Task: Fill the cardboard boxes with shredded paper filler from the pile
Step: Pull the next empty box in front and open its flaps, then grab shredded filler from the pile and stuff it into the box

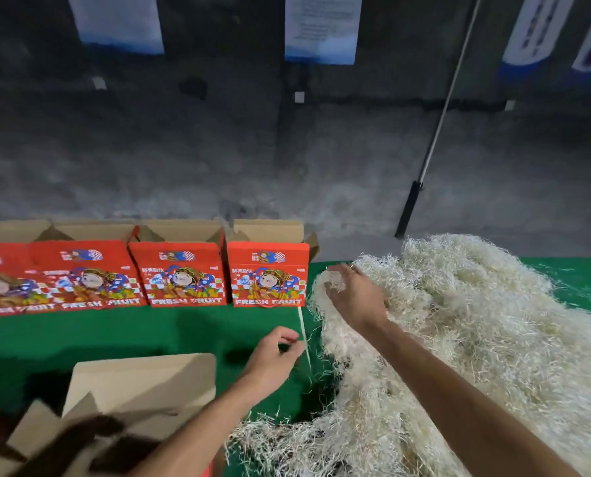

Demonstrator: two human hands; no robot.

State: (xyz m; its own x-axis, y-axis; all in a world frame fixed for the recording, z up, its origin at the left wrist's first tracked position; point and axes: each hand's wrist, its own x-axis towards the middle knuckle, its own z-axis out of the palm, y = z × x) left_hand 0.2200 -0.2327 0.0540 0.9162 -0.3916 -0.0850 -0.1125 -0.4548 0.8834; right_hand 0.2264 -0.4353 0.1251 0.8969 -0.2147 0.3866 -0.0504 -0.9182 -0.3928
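Right hand point(354, 296) sunk in filler pile point(476, 321) on green table point(115, 335), fingers curled round tuft. Left hand point(273, 356) just beside pile's left edge, thumb and fingers pinching thin strand point(304, 333). Red boxes point(268, 275) in row along far edge, flaps up. Open brown box point(142, 387) near, left of the hands.

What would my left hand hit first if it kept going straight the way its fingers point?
Likely the near edge of the shredded paper pile. The left hand points right and slightly away, pinching a thin pale strand, with only green table cover between; depth is uncertain.
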